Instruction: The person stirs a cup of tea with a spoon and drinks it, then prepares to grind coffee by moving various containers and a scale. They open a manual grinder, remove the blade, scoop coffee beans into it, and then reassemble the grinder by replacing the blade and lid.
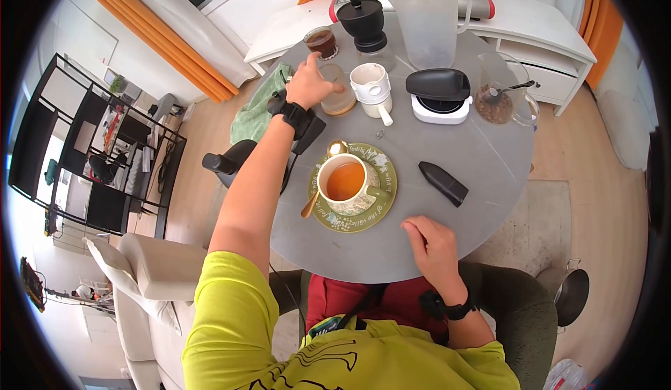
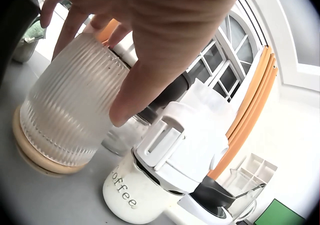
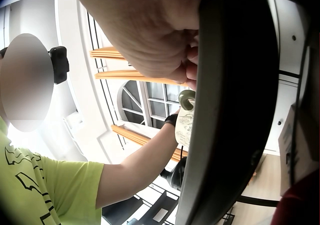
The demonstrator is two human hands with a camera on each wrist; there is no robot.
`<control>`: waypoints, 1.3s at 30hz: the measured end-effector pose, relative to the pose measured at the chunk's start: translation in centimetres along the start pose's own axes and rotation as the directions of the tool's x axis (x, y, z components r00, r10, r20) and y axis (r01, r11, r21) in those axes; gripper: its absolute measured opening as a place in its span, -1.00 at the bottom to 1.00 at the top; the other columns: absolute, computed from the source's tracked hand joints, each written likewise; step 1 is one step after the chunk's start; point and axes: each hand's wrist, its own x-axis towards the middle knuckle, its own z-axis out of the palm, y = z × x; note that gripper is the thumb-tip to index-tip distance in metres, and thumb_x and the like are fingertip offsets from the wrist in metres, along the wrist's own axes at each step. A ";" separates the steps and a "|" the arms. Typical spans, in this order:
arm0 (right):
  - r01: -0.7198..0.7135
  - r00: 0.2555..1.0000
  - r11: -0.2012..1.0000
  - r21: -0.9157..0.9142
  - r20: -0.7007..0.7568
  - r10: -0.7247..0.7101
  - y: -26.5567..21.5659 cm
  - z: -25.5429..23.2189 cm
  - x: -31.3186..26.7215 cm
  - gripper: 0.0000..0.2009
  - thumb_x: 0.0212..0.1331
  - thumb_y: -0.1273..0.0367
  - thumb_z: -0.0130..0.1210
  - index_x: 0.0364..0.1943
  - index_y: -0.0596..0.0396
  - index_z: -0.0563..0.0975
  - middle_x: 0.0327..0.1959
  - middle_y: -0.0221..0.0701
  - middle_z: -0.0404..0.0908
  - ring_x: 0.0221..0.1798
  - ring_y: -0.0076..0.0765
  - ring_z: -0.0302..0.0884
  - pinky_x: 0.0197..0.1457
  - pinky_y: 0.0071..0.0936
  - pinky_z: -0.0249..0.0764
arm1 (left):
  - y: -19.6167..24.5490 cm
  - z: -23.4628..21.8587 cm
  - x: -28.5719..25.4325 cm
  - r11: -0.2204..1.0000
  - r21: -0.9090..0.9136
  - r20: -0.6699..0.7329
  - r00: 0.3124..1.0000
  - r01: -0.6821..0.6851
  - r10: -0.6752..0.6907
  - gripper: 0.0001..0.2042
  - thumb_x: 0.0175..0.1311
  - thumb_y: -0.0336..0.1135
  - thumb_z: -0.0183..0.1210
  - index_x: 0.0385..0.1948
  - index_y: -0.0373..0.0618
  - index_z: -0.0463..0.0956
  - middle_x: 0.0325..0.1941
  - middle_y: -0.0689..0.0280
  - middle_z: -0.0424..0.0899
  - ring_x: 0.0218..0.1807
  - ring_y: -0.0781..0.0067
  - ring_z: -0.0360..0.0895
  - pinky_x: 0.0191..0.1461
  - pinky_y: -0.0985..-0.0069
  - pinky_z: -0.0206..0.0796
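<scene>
My left hand (image 1: 309,82) reaches over a ribbed glass (image 2: 75,100) with a wood-coloured base, standing on the table. In the left wrist view the thumb overlaps the glass's right side, and the other fingers extend behind it. In the head view those fingertips come close to a small glass of dark brown drink (image 1: 321,40). Beside the ribbed glass stands a cream mug (image 2: 132,195) lettered "offee", topped by a white plastic piece (image 2: 185,145). My right hand (image 1: 433,247) rests at the near table edge, fingers loosely curled, holding nothing visible.
A patterned cup of amber drink (image 1: 353,206) sits on a green saucer (image 1: 384,163) with a gold spoon (image 1: 337,148). Around are a black tapered object (image 1: 444,184), a white device (image 1: 440,110), a coffee grinder (image 1: 361,23), a plastic pitcher (image 1: 426,26) and a green towel (image 1: 258,110).
</scene>
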 end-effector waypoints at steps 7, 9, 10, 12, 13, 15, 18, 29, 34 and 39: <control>0.021 1.000 1.000 -0.004 -0.020 -0.021 0.2 0.1 -0.1 -0.92 0.19 0.45 0.14 -0.36 0.18 0.55 -0.48 -0.23 0.59 -0.49 -0.06 0.51 -0.42 -0.28 0.41 | 0.8 -0.9 0.0 0.993 0.117 0.166 0.986 0.010 -0.030 0.12 -0.25 0.03 0.46 0.41 -0.16 -0.02 0.27 -0.15 0.33 0.29 0.00 0.34 0.33 0.29 0.22; 0.019 1.000 1.000 -0.007 -0.024 -0.020 0.3 0.2 -0.1 -0.93 0.19 0.45 0.14 -0.37 0.18 0.55 -0.48 -0.23 0.59 -0.49 -0.05 0.51 -0.42 -0.28 0.41 | 1.4 -1.6 0.2 0.993 0.119 0.180 0.983 -0.003 -0.019 0.14 -0.24 0.03 0.46 0.44 -0.14 -0.07 0.32 -0.13 0.28 0.31 0.00 0.32 0.36 0.30 0.19; 0.018 1.000 1.000 -0.007 -0.023 -0.019 0.3 0.2 -0.2 -0.93 0.18 0.45 0.15 -0.37 0.18 0.55 -0.48 -0.23 0.59 -0.49 -0.05 0.51 -0.42 -0.28 0.41 | 1.8 -2.2 0.2 0.989 0.045 0.179 0.975 -0.141 0.131 0.14 -0.22 0.01 0.46 0.45 -0.11 -0.10 0.34 -0.09 0.27 0.32 0.01 0.30 0.37 0.32 0.16; 0.013 1.000 1.000 0.004 -0.020 -0.013 0.2 0.1 -0.2 -0.93 0.18 0.46 0.15 -0.37 0.18 0.55 -0.48 -0.23 0.59 -0.50 -0.05 0.51 -0.42 -0.28 0.41 | 2.5 -3.2 0.1 0.962 -0.026 0.164 0.948 -0.271 0.272 0.14 -0.19 -0.01 0.45 0.46 -0.09 -0.13 0.36 -0.05 0.25 0.34 0.01 0.29 0.39 0.34 0.13; 0.008 1.000 1.000 0.015 -0.018 -0.008 0.1 0.2 -0.1 -0.93 0.18 0.46 0.15 -0.37 0.18 0.55 -0.48 -0.23 0.59 -0.50 -0.05 0.51 -0.42 -0.28 0.41 | 3.9 -4.2 -0.5 0.952 -0.108 0.243 0.921 -0.286 0.305 0.12 -0.17 -0.03 0.45 0.46 -0.07 -0.13 0.35 -0.01 0.27 0.34 0.01 0.28 0.40 0.34 0.11; 0.016 1.000 1.000 0.012 -0.018 -0.015 0.1 0.2 -0.1 -0.93 0.18 0.46 0.15 -0.37 0.18 0.54 -0.48 -0.22 0.59 -0.50 -0.05 0.51 -0.42 -0.28 0.41 | 5.7 -4.7 -1.4 0.937 -0.190 0.315 0.886 -0.293 0.341 0.11 -0.15 -0.06 0.45 0.47 -0.04 -0.13 0.34 0.03 0.30 0.35 0.02 0.27 0.41 0.34 0.09; 0.028 0.999 1.000 -0.008 -0.028 -0.028 0.2 0.2 -0.2 -0.93 0.18 0.46 0.15 -0.37 0.18 0.54 -0.48 -0.22 0.59 -0.50 -0.05 0.51 -0.43 -0.29 0.41 | 7.2 -3.9 -2.0 0.940 -0.149 0.351 0.873 -0.306 0.339 0.09 -0.13 -0.07 0.43 0.47 -0.01 -0.14 0.33 0.02 0.31 0.34 -0.02 0.28 0.41 0.30 0.07; 0.016 1.000 1.000 0.016 -0.020 -0.016 0.1 0.2 -0.1 -0.93 0.18 0.45 0.15 -0.37 0.17 0.55 -0.49 -0.23 0.59 -0.51 -0.06 0.51 -0.44 -0.30 0.41 | 5.8 -1.2 -1.0 0.952 -0.156 0.290 0.910 -0.262 0.298 0.05 -0.11 -0.04 0.43 0.45 -0.05 -0.08 0.14 0.00 0.51 0.23 -0.01 0.41 0.33 0.30 0.18; 0.018 0.999 1.000 -0.019 -0.026 -0.019 0.3 0.2 -0.2 -0.93 0.18 0.45 0.15 -0.37 0.17 0.55 -0.50 -0.23 0.58 -0.51 -0.07 0.51 -0.43 -0.30 0.41 | 6.3 -2.3 -0.7 0.943 -0.213 0.200 0.933 -0.256 0.298 0.06 -0.12 -0.04 0.45 0.43 -0.15 -0.06 0.12 0.00 0.53 0.15 0.11 0.47 0.26 0.35 0.24; 0.008 1.000 1.000 0.015 -0.015 -0.008 0.1 0.2 -0.1 -0.93 0.19 0.45 0.15 -0.37 0.18 0.55 -0.50 -0.22 0.58 -0.51 -0.06 0.51 -0.43 -0.30 0.40 | 5.5 -6.0 -0.2 0.908 -0.374 -0.085 0.981 -0.191 0.172 0.03 -0.13 -0.03 0.47 0.39 -0.25 0.02 -0.01 0.06 0.61 0.03 0.20 0.55 0.17 0.40 0.33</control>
